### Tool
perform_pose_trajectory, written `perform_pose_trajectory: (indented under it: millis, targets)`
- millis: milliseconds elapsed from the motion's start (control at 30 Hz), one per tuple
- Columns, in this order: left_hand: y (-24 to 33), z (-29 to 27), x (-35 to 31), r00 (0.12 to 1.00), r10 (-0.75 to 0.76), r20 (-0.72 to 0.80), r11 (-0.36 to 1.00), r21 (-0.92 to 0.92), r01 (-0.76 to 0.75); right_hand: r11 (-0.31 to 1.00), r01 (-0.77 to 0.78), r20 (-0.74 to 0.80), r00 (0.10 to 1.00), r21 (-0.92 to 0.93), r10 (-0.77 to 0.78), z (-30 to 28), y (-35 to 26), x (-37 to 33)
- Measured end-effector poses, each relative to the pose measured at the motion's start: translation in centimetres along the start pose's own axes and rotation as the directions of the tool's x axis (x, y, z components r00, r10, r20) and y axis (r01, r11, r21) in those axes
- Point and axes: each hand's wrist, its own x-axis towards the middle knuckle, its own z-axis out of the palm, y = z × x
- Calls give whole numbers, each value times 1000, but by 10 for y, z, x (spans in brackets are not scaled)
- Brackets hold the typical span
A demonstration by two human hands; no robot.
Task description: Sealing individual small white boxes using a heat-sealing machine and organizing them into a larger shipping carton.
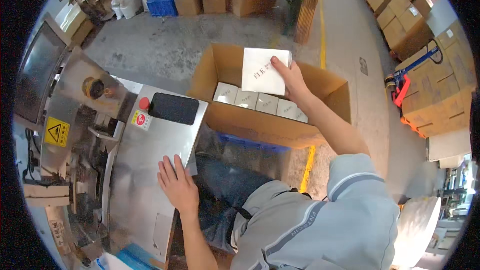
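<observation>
A white square box [257, 72] with dark print on its top is gripped at its right side by my right hand [290, 76], the thumb lying over its upper face. It is held above an open cardboard carton [250, 126]. Inside the carton, a row of similar white boxes [267, 103] stands along the near wall; the held box hides part of what is behind. My left hand [179, 185] lies flat on the metal machine top [145, 162], fingers stretched out, holding nothing.
On the metal top lie a black phone [174, 108] and a red button [144, 103]. A machine with a yellow warning label [56, 131] stands left. A blue crate [250, 142] shows beneath the carton. Stacked cartons [435, 90] and a pallet jack with red parts [401, 90] stand right.
</observation>
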Motion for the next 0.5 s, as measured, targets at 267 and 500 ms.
perform_pose_trajectory:
  millis: [267,500]
  targets:
    - [-2,10,6,1000,17,11,996,93,-18,906,-354,-120,935,-233,335,-100,133,43]
    - [0,13,15,997,26,68,992,121,-34,463,-753,-60,550,-468,833,-189,261,35]
